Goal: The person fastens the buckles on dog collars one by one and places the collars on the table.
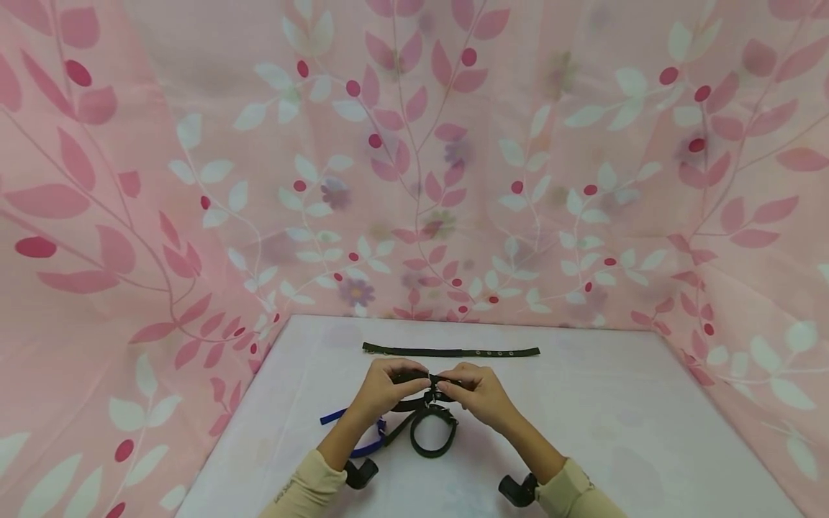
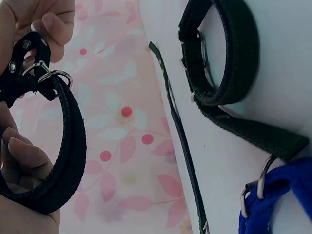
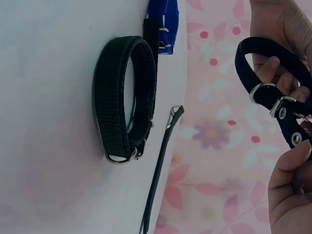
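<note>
Both hands hold a black collar (image 2: 74, 146) above the table. The collar is bent into a loop, with a metal buckle (image 2: 36, 70), a D-ring and metal eyelets. In the head view, my left hand (image 1: 383, 392) grips the loop side, its fingers partly inside the loop in the left wrist view. My right hand (image 1: 481, 394) pinches the eyelet end of the strap, thumb against it in the right wrist view. Below the hands stands a dark green collar (image 3: 109, 97), closed into a ring. A blue collar (image 1: 368, 451) lies to its left, partly hidden by the left forearm.
A dark green collar (image 1: 453, 352) lies stretched flat along the far part of the white table (image 1: 583, 403). Pink leaf-patterned cloth (image 1: 414, 180) hangs at the back and sides. Black wrist devices (image 1: 518, 491) sit at both sleeves.
</note>
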The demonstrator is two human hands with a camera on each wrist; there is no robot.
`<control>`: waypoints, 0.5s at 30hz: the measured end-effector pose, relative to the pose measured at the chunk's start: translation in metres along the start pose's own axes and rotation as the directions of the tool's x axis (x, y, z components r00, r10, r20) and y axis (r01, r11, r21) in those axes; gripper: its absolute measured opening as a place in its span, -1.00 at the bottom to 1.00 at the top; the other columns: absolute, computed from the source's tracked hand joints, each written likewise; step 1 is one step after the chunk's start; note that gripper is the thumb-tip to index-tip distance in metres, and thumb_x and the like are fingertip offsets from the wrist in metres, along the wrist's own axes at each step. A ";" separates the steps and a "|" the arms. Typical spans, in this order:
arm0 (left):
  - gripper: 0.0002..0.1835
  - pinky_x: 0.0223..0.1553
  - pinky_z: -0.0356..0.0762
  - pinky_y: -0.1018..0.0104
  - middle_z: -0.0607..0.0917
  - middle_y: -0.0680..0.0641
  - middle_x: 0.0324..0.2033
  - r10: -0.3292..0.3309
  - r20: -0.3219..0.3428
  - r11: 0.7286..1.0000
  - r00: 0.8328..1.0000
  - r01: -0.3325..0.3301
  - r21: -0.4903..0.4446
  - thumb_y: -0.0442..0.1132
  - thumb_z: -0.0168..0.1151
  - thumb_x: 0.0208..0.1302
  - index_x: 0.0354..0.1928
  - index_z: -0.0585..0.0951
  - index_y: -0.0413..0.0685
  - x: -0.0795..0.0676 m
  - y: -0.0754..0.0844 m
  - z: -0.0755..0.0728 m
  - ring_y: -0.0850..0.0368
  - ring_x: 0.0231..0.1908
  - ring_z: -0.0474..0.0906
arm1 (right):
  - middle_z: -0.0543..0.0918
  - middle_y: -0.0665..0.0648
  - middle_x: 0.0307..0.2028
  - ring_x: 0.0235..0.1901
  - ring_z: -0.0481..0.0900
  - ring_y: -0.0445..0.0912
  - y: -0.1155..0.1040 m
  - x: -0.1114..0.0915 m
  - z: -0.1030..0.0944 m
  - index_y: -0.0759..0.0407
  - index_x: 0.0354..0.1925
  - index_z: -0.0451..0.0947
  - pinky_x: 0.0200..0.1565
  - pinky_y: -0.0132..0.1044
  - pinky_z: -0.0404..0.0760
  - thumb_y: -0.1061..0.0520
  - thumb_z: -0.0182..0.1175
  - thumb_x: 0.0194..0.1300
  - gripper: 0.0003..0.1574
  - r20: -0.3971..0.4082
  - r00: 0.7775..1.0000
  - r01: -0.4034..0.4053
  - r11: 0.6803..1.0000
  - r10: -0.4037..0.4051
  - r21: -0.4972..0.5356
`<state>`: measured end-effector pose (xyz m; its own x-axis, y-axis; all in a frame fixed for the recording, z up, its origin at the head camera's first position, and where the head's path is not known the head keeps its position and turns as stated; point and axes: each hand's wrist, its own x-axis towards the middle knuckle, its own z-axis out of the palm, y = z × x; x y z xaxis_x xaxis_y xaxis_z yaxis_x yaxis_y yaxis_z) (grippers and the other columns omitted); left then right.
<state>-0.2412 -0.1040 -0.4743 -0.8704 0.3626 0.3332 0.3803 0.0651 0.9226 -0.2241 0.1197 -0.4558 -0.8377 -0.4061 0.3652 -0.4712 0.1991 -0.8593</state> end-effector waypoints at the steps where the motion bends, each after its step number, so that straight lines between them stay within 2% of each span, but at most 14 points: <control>1: -0.81 -0.22 0.66 0.36 0.78 -0.08 -0.24 -0.003 0.006 1.000 1.000 0.003 -0.008 -0.23 0.41 0.22 -0.15 0.74 -0.12 -0.001 0.000 0.001 0.21 -0.28 0.67 | 0.67 0.28 -0.36 -0.57 0.40 -0.31 -0.004 0.000 0.000 0.37 -0.13 0.71 -0.58 -0.44 0.46 0.30 0.29 0.28 -0.80 0.002 1.000 0.005 1.000 -0.005 -0.009; 4: -0.82 -0.37 0.61 0.38 0.75 -0.04 -0.32 -0.020 -0.001 0.999 1.000 0.020 -0.045 -0.27 0.37 0.26 -0.13 0.72 -0.17 -0.002 -0.001 0.000 0.24 -0.38 0.62 | 0.69 0.27 -0.36 -0.52 0.41 -0.30 -0.016 -0.001 0.001 0.38 -0.12 0.70 -0.53 -0.44 0.48 0.31 0.29 0.27 -0.79 0.000 1.000 0.028 0.999 -0.028 -0.029; 6: -0.80 -0.46 0.57 0.38 0.72 -0.09 -0.37 -0.029 -0.009 0.996 1.000 0.028 -0.084 -0.31 0.34 0.27 -0.10 0.70 -0.25 -0.003 -0.001 -0.001 0.25 -0.45 0.56 | 0.68 0.25 -0.38 -0.52 0.40 -0.31 -0.018 -0.001 0.001 0.38 -0.11 0.70 -0.53 -0.44 0.46 0.31 0.29 0.27 -0.78 -0.012 0.999 0.036 0.999 -0.036 -0.038; 9: -0.75 -0.53 0.55 0.37 0.68 -0.30 -0.39 -0.031 -0.002 0.992 1.000 0.031 -0.126 -0.33 0.31 0.29 -0.05 0.66 -0.33 -0.003 0.000 -0.003 0.26 -0.48 0.54 | 0.64 0.22 -0.43 -0.56 0.36 -0.32 -0.019 0.000 0.001 0.36 -0.11 0.70 -0.58 -0.44 0.41 0.32 0.29 0.27 -0.78 -0.038 0.999 0.036 0.999 -0.038 -0.040; 12: -0.73 -0.51 0.58 0.35 0.63 -0.51 -0.34 -0.009 0.015 0.991 1.000 0.011 -0.136 -0.33 0.29 0.31 -0.03 0.64 -0.37 -0.002 -0.001 -0.002 0.27 -0.46 0.56 | 0.65 0.21 -0.40 -0.53 0.40 -0.33 -0.019 0.000 0.003 0.34 -0.09 0.70 -0.53 -0.45 0.47 0.31 0.29 0.28 -0.77 -0.037 0.999 0.019 0.999 -0.021 -0.041; 13: -0.74 -0.52 0.58 0.34 0.62 -0.52 -0.34 -0.002 0.016 0.992 1.000 0.004 -0.129 -0.32 0.29 0.31 -0.03 0.64 -0.36 -0.002 -0.002 -0.002 0.27 -0.48 0.56 | 0.67 0.22 -0.39 -0.51 0.43 -0.32 -0.019 0.000 0.003 0.34 -0.08 0.70 -0.50 -0.46 0.50 0.30 0.29 0.28 -0.77 -0.034 0.999 0.014 0.999 -0.015 -0.041; 15: -0.76 -0.53 0.58 0.31 0.66 -0.40 -0.39 0.009 0.016 0.993 1.000 -0.007 -0.117 -0.33 0.29 0.31 -0.05 0.65 -0.35 -0.002 -0.004 0.000 0.28 -0.52 0.54 | 0.68 0.24 -0.35 -0.47 0.47 -0.32 -0.019 0.000 0.005 0.35 -0.08 0.70 -0.44 -0.45 0.56 0.30 0.29 0.28 -0.76 -0.028 1.000 0.012 0.999 -0.013 -0.043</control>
<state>-0.2414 -0.1051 -0.4785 -0.8619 0.3779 0.3380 0.3469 -0.0468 0.9368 -0.2141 0.1119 -0.4414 -0.8386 -0.3839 0.3864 -0.4927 0.2322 -0.8386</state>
